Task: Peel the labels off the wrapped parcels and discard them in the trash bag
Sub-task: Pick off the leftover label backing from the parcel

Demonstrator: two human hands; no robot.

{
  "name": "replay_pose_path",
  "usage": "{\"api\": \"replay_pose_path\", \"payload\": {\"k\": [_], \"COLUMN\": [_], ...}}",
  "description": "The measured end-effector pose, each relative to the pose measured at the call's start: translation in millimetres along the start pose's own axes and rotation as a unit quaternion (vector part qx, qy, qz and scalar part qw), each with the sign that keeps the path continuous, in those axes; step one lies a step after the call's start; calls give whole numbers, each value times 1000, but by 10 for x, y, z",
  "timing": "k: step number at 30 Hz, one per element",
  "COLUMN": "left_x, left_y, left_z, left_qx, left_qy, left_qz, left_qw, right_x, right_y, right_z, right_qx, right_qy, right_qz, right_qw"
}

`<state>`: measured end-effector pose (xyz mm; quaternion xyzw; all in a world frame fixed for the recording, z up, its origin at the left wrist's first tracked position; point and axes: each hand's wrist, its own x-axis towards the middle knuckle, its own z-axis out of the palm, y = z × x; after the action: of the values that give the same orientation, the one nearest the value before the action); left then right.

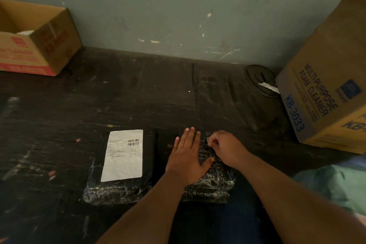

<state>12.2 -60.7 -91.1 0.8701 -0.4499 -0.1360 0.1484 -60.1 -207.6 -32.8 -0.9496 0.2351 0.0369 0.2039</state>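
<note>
Here the left hand (188, 154) lies flat on a wrapped parcel (213, 182), grip released, right hand (225, 147) pinching its wrap

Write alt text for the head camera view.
A person's left hand presses flat on a black wrapped parcel while the right hand pinches at its top edge. Beside it, to the left, a second parcel bears a white label; cardboard boxes flank the dark table.

Open dark wooden tabletop (138, 89) ahead, between open brown cardboard box (37, 45) far left and tall tan cardboard carton (326, 85) right; round black lid (259, 79) beside carton.
</note>
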Motion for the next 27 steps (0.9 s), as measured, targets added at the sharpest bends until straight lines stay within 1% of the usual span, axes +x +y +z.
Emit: {"api": "replay_pose_path", "payload": {"k": [2,6,8,12,15,17,20,27], "left_x": [3,17,20,13,8,5,1,-28], "left_y": [0,-17,-30,-29,-28,-28,-23,-13], "left_z": [1,40,53,41,37,30,7,-4], "left_qx": [-2,-16,-24,-28,-28,-24,-18,-20], "left_qy": [-2,7,13,9,11,10,2,5], "left_qz": [-1,3,8,9,12,12,12,10], "left_qw": [1000,1000,1000,1000,999,1000,1000,1000], "right_x": [0,68,117,139,105,84,74,13], "right_y": [-46,-142,-177,-238,-175,-85,19,4], "right_z": [1,-11,13,78,46,-2,-55,-68], "right_qx": [-12,-82,-111,-131,-113,-81,-23,-5], "right_qy": [7,-28,-30,-34,-44,-52,-49,-23], "right_qz": [1,13,19,31,-1,-23,-19,-24], "right_qw": [1000,996,993,990,993,995,998,999]}}
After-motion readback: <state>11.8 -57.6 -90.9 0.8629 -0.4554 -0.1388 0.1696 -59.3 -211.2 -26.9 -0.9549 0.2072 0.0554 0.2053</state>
